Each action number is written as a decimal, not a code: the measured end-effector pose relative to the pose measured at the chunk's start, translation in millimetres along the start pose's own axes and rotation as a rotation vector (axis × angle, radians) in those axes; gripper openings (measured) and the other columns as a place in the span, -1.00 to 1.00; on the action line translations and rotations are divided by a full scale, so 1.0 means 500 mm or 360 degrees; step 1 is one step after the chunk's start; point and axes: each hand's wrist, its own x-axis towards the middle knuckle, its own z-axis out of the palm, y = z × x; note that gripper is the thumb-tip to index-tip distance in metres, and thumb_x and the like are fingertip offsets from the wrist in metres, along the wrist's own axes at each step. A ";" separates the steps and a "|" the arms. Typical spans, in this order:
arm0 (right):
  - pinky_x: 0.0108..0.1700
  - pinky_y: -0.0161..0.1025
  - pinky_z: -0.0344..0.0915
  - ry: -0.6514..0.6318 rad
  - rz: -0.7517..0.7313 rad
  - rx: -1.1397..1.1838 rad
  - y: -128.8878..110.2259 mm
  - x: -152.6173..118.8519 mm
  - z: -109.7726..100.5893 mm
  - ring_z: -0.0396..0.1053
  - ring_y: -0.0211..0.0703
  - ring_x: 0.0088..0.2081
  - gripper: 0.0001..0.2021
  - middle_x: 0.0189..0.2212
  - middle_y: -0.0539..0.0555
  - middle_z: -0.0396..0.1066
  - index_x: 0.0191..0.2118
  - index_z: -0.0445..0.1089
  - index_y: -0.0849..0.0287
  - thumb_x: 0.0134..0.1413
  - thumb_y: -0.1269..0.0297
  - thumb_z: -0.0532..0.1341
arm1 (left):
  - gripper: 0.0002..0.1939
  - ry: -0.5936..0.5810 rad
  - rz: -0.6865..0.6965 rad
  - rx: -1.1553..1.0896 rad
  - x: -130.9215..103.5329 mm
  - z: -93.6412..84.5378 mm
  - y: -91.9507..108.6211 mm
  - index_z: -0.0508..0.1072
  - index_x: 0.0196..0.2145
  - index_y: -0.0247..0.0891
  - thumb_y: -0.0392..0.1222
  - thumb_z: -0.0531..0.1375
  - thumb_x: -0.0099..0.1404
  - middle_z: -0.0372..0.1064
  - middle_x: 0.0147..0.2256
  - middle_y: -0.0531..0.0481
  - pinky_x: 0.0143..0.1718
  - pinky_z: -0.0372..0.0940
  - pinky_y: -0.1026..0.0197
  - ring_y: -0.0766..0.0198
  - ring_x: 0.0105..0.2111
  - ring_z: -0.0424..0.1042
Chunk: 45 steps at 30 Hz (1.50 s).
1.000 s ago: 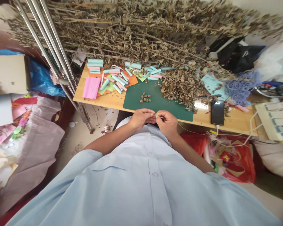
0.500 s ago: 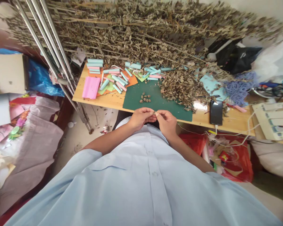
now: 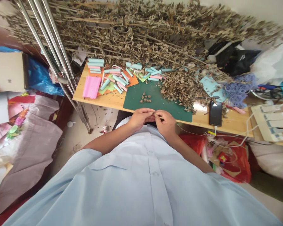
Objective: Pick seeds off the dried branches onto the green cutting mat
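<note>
Fingertips meet over a small piece (image 3: 155, 113) — dull, brownish and mostly hidden by the fingers — as a person in a pale blue shirt (image 3: 129, 166) works at a wooden counter (image 3: 115, 100). The left hand (image 3: 141, 120) and right hand (image 3: 166, 125) pinch it between thumbs and fingers, directly between the two hands and in front of the shirt. Its full outline is too small and covered to tell.

Just beyond the hands lies a green mat (image 3: 131, 94), its near edge partly covered by them in the view and its near right corner beyond the right hand. Small, rough, brownish balls (image 3: 141, 101) sit on it in a loose cluster beyond the left hand. Bare green surrounds the balls and reaches toward a heap of dried leaves (image 3: 179, 86), which spills over the mat's far right side.

Farther left of the hands, pink paper (image 3: 91, 87) lies near the counter's left edge, beside blue and pink paper rolls (image 3: 120, 81). To the right, a dark phone (image 3: 215, 113) rests near the front edge — a white cable (image 3: 215, 129) hanging from it. Dried stalks (image 3: 132, 37) stretch across the far side.
</note>
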 end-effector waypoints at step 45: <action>-0.03 -0.05 0.47 -0.0259 -0.0831 -0.0120 -0.064 0.036 -0.007 0.53 -0.06 -0.14 -0.83 -0.25 0.07 0.59 -0.21 0.50 0.07 0.25 0.45 0.18 | -0.21 -0.0429 -0.0211 -0.0724 -0.010 0.051 0.059 0.43 0.18 -0.39 0.35 -0.11 0.44 0.39 0.18 -0.41 0.34 0.09 -0.24 -0.17 0.27 0.32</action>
